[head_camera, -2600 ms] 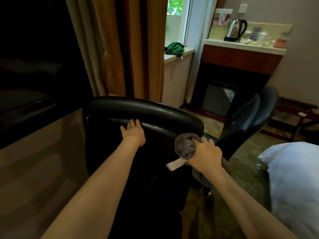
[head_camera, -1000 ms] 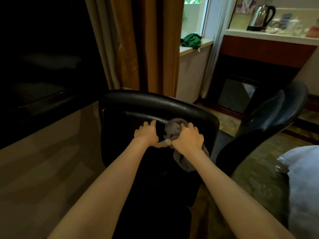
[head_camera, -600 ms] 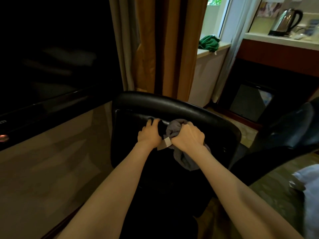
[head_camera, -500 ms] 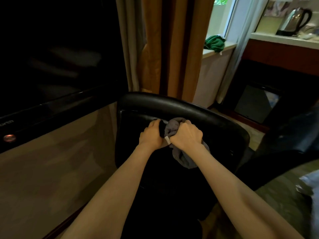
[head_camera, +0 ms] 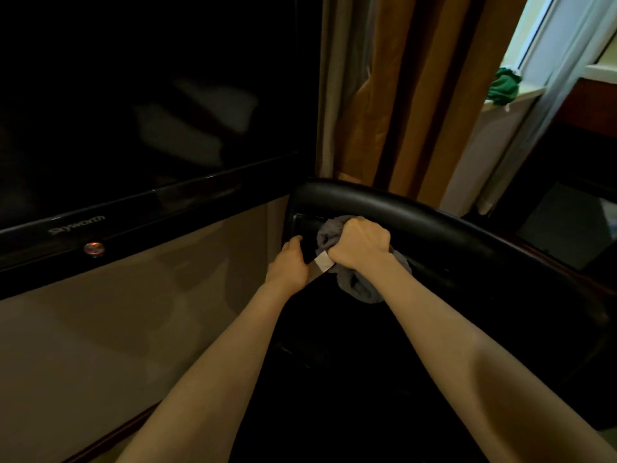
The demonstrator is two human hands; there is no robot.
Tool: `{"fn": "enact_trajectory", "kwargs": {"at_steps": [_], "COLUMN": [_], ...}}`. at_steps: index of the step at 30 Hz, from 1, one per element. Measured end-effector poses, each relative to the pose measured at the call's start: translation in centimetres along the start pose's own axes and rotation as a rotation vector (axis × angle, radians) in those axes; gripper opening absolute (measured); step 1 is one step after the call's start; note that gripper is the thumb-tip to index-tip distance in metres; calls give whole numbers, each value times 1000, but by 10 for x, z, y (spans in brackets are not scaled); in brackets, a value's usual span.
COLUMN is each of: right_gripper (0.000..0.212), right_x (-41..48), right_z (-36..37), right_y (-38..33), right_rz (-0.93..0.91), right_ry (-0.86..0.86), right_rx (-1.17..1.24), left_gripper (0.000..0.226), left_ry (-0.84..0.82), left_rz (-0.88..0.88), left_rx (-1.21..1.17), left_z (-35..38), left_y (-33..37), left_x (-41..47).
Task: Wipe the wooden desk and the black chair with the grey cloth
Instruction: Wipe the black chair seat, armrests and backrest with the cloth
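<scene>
The black chair (head_camera: 417,212) stands right of centre, its padded back rim curving from the middle toward the right edge. My right hand (head_camera: 360,243) grips the bunched grey cloth (head_camera: 359,285) and presses it against the chair's back just under the rim; a white label hangs from the cloth. My left hand (head_camera: 290,265) holds the chair's back close beside the cloth, fingers curled round its left edge. The wooden desk (head_camera: 110,329) fills the lower left as a pale brown surface.
A large black television (head_camera: 133,111) stands on the desk at the upper left. Orange-brown curtains (head_camera: 400,95) hang behind the chair. A green cloth (head_camera: 504,86) lies on the window sill at the upper right. A dark cabinet (head_camera: 567,222) stands at the right.
My view has swung left and closer, bringing the television into sight. My right hand has carried the cloth leftward along the chair's back, next to my left hand.
</scene>
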State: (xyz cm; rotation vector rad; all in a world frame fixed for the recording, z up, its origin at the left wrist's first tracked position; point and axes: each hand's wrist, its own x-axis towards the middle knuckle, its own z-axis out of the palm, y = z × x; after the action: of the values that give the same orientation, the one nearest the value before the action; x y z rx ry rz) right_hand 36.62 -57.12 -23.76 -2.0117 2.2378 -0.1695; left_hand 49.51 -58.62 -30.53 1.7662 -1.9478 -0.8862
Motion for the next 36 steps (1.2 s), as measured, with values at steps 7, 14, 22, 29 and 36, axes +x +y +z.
{"fn": "enact_trajectory", "kwargs": {"at_steps": [7,14,22,29,36], "right_gripper": [43,43,63,57,64], "right_x": [27,48,68,35,10], "right_z": [8,26,63,103,120], "right_y": [-34,-54,-89,-76,-68], "right_rz": [-73,-197,-226,-300,-373], "right_ry": [43,84,125,26,-7], "right_rx": [-94,-185,-423,-463,-394], "left_gripper": [57,51,54,63,78], "left_ry": [46,134,145,141,86], "left_rz": [6,31,-67,-104,-130], "left_rx": [-80,-142,-174,-217,-220], "left_z": [-8,-18,-10,14,4], "left_y": [-20,-26,-71,-88,-95], "left_x": [17,28,23,-3,-14]}}
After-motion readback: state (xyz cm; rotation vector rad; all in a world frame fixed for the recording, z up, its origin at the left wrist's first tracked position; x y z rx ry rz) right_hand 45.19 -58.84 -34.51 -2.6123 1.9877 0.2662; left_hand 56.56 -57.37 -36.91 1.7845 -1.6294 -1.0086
